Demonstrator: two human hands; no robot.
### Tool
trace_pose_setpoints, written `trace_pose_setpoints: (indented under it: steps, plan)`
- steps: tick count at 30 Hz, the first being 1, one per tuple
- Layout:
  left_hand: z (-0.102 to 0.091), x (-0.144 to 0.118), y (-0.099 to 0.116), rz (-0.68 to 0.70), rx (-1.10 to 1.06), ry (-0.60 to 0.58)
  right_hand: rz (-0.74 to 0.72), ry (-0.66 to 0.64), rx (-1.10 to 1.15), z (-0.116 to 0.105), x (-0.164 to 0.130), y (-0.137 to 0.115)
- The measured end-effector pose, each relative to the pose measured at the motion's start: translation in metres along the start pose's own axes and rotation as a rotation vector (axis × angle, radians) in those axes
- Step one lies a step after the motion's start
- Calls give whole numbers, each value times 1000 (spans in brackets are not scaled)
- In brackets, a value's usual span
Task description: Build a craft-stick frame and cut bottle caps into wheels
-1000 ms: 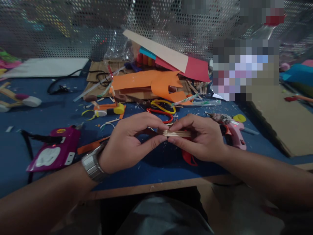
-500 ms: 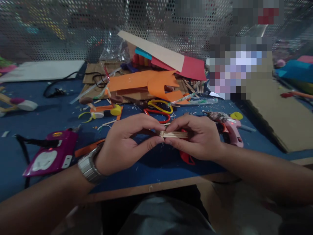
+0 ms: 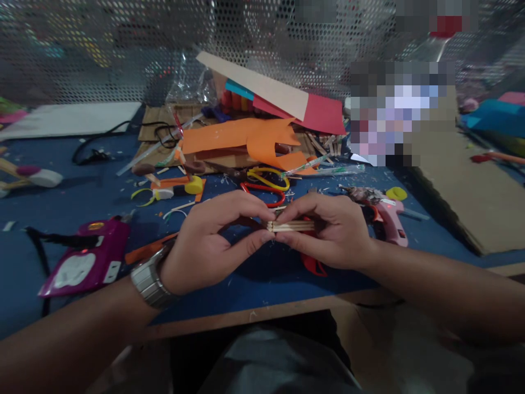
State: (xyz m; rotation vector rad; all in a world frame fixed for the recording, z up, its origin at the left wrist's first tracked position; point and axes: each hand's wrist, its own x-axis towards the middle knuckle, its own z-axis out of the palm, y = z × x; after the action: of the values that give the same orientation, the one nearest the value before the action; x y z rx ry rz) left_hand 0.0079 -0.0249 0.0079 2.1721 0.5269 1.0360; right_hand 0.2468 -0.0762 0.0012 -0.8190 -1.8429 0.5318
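Note:
A small stack of pale wooden sticks [image 3: 293, 226] is held level above the blue table. My left hand [image 3: 219, 235] pinches its left end between thumb and fingers. From the other side my right hand [image 3: 330, 230] grips the same stack, its fingers covering the right end. Both thumbs nearly meet along the near side. Just beyond the hands lie scissors [image 3: 268, 178] with yellow and red handles. Under the right hand a red piece [image 3: 314, 265] shows in part. Close by on the right rests a pink glue gun [image 3: 394, 221].
A purple box [image 3: 88, 254] with a black cord lies at left. Orange paper [image 3: 229, 135], a cream sheet [image 3: 262, 87] and a red sheet [image 3: 326, 114] are piled at the back. Thick cardboard [image 3: 463, 180] stands right; a metal mesh [image 3: 164, 49] rises behind.
Almost nothing differs. Both hands keep their grip on the wooden sticks, with the left thumb shifted very slightly; the view has moved a trace.

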Motion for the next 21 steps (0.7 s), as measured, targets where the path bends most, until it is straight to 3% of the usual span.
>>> trace_pose_setpoints:
  steps: [11, 16, 21]
  plan:
    - [-1, 2, 2, 87, 97, 8, -4, -11, 1, 0, -1, 1]
    - [-2, 2, -1, 133, 106, 27, 28, 23, 100, 4, -3, 4]
    - [-3, -1, -3, 89, 62, 39, 23, 23, 95, 3, -2, 5]
